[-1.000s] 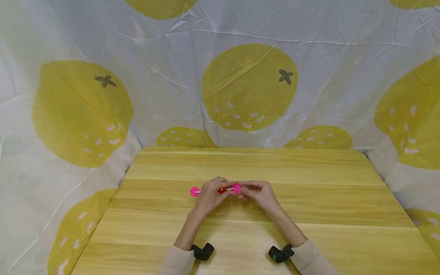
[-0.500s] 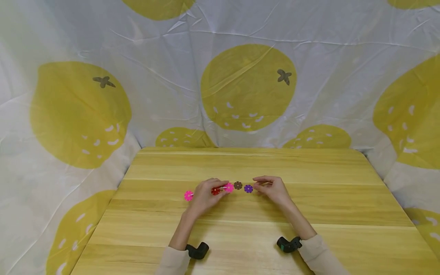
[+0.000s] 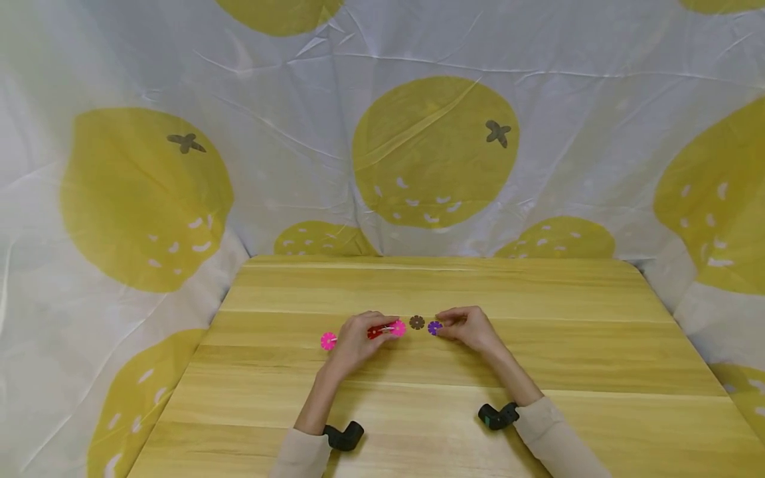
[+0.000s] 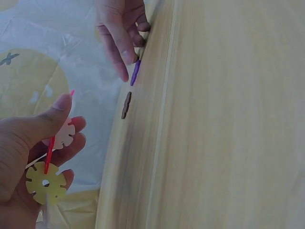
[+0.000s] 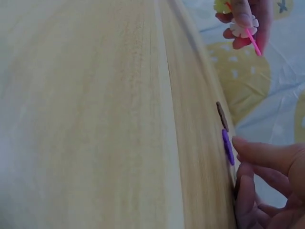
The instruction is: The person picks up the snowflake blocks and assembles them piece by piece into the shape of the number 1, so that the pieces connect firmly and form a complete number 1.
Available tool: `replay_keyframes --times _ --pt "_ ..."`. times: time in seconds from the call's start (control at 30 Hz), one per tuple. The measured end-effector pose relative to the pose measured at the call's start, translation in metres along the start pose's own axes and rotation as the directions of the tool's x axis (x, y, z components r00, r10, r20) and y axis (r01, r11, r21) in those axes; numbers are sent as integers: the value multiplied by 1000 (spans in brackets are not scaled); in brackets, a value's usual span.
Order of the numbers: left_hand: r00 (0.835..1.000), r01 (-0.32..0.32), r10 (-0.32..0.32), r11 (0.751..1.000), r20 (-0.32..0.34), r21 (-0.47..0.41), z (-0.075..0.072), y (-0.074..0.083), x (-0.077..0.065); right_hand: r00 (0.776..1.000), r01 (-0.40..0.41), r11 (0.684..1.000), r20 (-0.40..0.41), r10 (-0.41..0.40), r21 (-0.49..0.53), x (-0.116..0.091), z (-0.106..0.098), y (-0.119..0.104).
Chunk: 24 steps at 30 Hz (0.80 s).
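My left hand [image 3: 355, 338] grips a chain of interlocking plastic snowflake discs, held up off the table. A bright pink disc [image 3: 398, 328] forms its right end, with a red disc [image 3: 374, 332] beside it, and another pink disc [image 3: 328, 341] sticks out to the left of the hand. In the left wrist view a yellow disc [image 4: 55, 183] and a white disc [image 4: 66, 136] of the chain also show. On the table lies a purple disc [image 3: 434, 328]; my right hand [image 3: 475, 328] has its thumb and forefinger right at its edge, spread apart.
A brown disc [image 3: 416, 322] lies on the wooden table [image 3: 382, 411] between the purple disc and the chain. Behind the table hangs a white curtain [image 3: 287, 159] with yellow fruit prints. Both wrists carry black camera mounts.
The hands were together at the chain, then the right hand moved off to the right, uncovering the brown and purple discs. Its fingertips now overlap the purple disc's edge.
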<state>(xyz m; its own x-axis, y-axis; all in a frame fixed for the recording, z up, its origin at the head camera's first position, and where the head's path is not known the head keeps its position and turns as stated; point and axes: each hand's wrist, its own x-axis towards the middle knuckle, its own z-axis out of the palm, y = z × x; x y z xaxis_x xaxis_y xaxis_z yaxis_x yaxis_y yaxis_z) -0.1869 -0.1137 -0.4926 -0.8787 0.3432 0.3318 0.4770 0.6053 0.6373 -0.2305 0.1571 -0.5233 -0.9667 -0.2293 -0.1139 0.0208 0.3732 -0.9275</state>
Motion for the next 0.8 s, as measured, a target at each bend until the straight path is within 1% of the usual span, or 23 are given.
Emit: replay_keyframes --times 0.1,0.2,0.27,0.33,0.37,0.47,0.57,0.7,0.8 --pt "1000 9 -9 1000 5 4 -1 0 -1 1000 19 997 -1 -19 -72 1 1 0" --pt "1000 22 -22 1000 11 2 -2 0 -2 999 43 987 -10 -45 -153 1 4 -2" --pt "999 38 -38 999 15 -1 -3 1 -3 999 39 982 -19 -44 -186 0 5 -3" --pt "999 45 -45 999 17 -2 -3 1 -3 999 31 982 -37 -39 -189 -1 7 -5" --pt "999 45 -45 999 15 -1 -3 1 -3 998 32 984 -44 -41 -178 -2 7 -6" --pt "999 37 -37 999 11 -2 -3 1 -3 997 55 995 -50 -59 -83 -5 7 -7" --pt "1000 18 -18 1000 5 -7 -2 1 -2 996 91 995 -22 -90 35 -7 5 -7" --pt "1000 11 -11 1000 4 -13 -2 3 -2 993 110 979 32 -117 171 -10 4 -9" --pt "1000 -1 1 1000 1 -19 -2 3 -2 989 120 963 51 -136 241 -13 6 -15"
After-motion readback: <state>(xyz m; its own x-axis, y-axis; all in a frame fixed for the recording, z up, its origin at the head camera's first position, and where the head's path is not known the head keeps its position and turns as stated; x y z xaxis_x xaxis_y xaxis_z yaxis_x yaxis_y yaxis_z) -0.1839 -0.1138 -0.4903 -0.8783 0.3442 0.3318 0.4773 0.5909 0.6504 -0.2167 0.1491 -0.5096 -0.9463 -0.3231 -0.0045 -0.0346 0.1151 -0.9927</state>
